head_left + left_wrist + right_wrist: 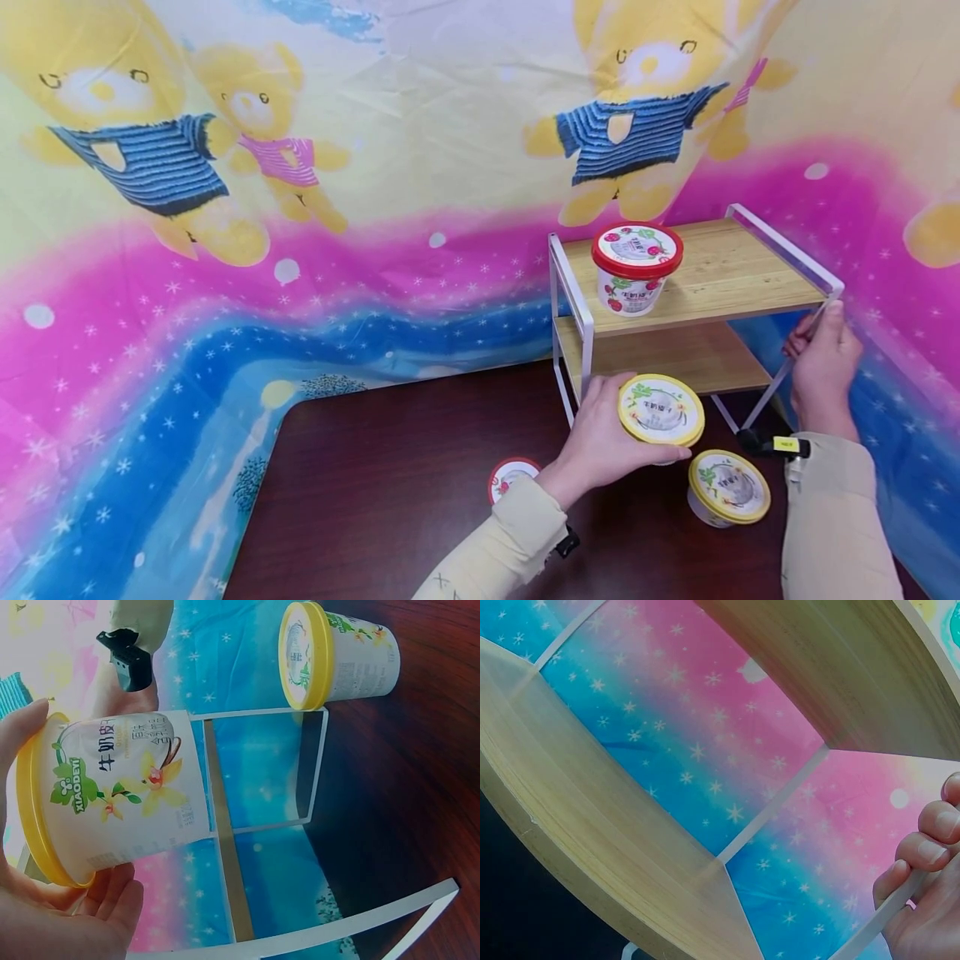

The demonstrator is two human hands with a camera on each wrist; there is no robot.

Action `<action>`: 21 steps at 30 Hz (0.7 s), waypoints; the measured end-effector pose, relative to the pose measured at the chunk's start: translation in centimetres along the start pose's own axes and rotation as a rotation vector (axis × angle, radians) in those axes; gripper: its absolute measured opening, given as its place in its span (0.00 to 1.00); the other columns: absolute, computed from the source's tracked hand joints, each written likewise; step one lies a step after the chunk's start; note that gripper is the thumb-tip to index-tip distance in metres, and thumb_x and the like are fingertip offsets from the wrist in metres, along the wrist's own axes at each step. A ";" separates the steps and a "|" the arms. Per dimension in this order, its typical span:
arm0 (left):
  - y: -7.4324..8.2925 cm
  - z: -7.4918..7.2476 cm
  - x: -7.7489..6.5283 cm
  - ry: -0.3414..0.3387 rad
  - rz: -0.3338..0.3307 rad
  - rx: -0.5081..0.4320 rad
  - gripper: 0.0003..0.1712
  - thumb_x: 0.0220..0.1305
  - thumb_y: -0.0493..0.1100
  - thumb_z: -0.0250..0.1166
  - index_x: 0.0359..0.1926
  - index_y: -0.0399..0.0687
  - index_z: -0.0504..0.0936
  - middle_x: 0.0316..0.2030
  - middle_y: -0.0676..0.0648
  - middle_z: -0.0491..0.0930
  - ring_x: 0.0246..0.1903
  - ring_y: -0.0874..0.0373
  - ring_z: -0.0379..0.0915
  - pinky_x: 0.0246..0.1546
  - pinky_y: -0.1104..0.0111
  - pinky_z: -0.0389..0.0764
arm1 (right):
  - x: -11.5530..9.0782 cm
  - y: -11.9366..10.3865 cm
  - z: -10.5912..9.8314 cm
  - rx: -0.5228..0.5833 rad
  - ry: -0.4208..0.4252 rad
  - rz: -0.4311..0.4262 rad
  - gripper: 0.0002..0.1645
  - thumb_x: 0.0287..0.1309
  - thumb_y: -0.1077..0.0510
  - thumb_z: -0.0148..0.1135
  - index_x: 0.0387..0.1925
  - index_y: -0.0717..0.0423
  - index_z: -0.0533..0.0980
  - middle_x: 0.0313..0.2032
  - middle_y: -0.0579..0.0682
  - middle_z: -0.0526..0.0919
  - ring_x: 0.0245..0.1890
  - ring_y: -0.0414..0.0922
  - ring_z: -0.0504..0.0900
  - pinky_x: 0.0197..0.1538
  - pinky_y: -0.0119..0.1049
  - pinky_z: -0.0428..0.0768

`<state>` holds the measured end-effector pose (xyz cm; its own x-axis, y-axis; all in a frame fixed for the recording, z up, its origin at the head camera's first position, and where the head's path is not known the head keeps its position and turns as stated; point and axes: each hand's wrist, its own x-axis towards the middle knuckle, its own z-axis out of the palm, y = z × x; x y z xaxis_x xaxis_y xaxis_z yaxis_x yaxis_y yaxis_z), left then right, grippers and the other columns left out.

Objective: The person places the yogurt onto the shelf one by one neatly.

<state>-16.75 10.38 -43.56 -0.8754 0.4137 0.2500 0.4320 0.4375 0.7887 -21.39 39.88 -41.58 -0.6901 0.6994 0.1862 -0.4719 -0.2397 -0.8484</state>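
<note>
My left hand [596, 437] grips a paper tub with a yellow lid [662, 410] by its lid end, in front of the two-tier shelf [750, 267]. In the left wrist view the tub [135, 784] shows green leaves and yellow flowers on its white side. My right hand [825, 362] holds the white metal upright at the shelf's right front corner. Its curled fingers [924, 851] show around that bar in the right wrist view. A tub with a red lid [637, 254] stands upright on the wooden top tier, near the left end.
Another yellow-lidded tub [730, 490] stands on the dark table [375, 492], right of the left hand. A red-lidded tub [512, 477] is partly hidden behind the left sleeve. The lower tier [615, 817] is wooden too. A bear-print cloth [435, 150] hangs behind.
</note>
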 end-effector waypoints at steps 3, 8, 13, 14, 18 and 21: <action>0.1 0.1 0.1 -0.003 0.004 0.002 0.58 0.40 0.66 0.83 0.69 0.53 0.67 0.56 0.61 0.67 0.55 0.70 0.61 0.51 0.73 0.72 | 0.0 0.0 0.1 0.003 0.000 -0.004 0.32 0.77 0.47 0.51 0.21 0.67 0.67 0.12 0.50 0.61 0.12 0.43 0.59 0.19 0.31 0.61; 0.4 0.3 0.3 0.010 0.024 0.038 0.59 0.39 0.66 0.83 0.69 0.52 0.66 0.54 0.60 0.68 0.53 0.70 0.62 0.51 0.75 0.71 | 0.0 0.0 0.1 0.012 0.002 -0.003 0.32 0.77 0.47 0.51 0.21 0.67 0.67 0.12 0.50 0.61 0.12 0.42 0.58 0.19 0.31 0.60; 0.6 0.4 0.5 0.021 0.030 0.074 0.60 0.39 0.65 0.84 0.71 0.53 0.65 0.53 0.59 0.67 0.52 0.70 0.62 0.51 0.76 0.70 | 0.0 0.1 0.0 0.014 0.000 -0.003 0.32 0.77 0.47 0.51 0.21 0.67 0.67 0.12 0.50 0.61 0.12 0.42 0.58 0.19 0.31 0.60; 0.6 0.5 0.6 0.022 0.030 0.076 0.61 0.39 0.65 0.84 0.71 0.53 0.64 0.53 0.59 0.67 0.52 0.69 0.62 0.51 0.76 0.70 | 0.0 0.1 0.0 0.012 -0.001 -0.007 0.32 0.77 0.47 0.51 0.21 0.67 0.67 0.12 0.50 0.61 0.12 0.42 0.59 0.19 0.31 0.60; 0.7 0.6 0.7 0.028 0.032 0.078 0.61 0.40 0.65 0.83 0.72 0.54 0.63 0.53 0.58 0.66 0.52 0.69 0.62 0.51 0.74 0.71 | 0.0 0.2 0.0 0.017 -0.007 -0.020 0.32 0.77 0.47 0.51 0.21 0.67 0.67 0.12 0.50 0.61 0.12 0.43 0.58 0.19 0.31 0.60; 0.7 0.7 0.9 0.043 0.035 0.081 0.62 0.40 0.65 0.83 0.72 0.53 0.63 0.54 0.58 0.66 0.53 0.68 0.62 0.51 0.74 0.71 | 0.0 0.1 0.0 0.016 -0.008 -0.020 0.32 0.77 0.47 0.51 0.21 0.67 0.67 0.12 0.50 0.61 0.12 0.43 0.58 0.19 0.31 0.59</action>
<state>-17.09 11.58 -43.17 -0.8673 0.3959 0.3016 0.4768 0.4873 0.7316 -21.49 39.86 -41.69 -0.6847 0.6987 0.2073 -0.4945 -0.2365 -0.8364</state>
